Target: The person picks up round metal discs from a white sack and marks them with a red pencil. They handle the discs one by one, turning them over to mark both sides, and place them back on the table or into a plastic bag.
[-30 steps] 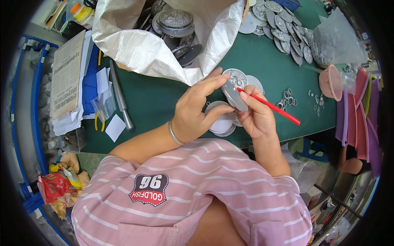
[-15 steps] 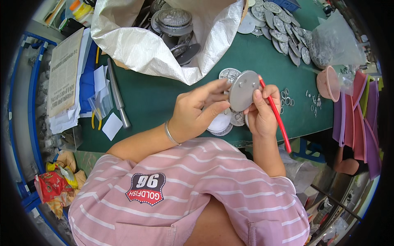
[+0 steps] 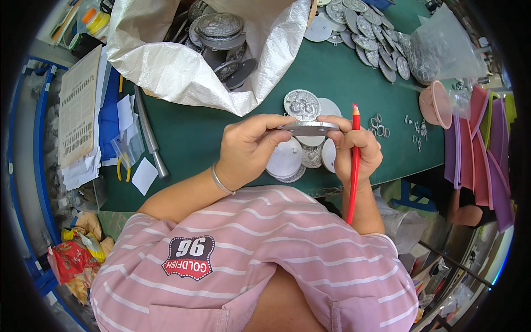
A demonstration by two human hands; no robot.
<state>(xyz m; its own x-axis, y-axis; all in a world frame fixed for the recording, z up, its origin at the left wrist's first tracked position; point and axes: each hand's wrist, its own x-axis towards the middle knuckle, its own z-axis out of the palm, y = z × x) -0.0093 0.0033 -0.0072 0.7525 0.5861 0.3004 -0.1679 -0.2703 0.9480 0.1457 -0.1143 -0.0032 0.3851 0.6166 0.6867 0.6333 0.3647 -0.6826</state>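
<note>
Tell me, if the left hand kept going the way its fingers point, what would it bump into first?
The left hand points toward the right hand, both holding a metal disc edge-on. Going on, its fingers would likely meet the right hand's fingers and the red pencil; depth is uncertain.

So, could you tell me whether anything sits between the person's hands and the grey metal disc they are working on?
Nothing visible does. The left hand and right hand both grip the grey metal disc by its rim, held edge-on above the green table. The red pencil is tucked in the right hand, beside the disc.
</note>
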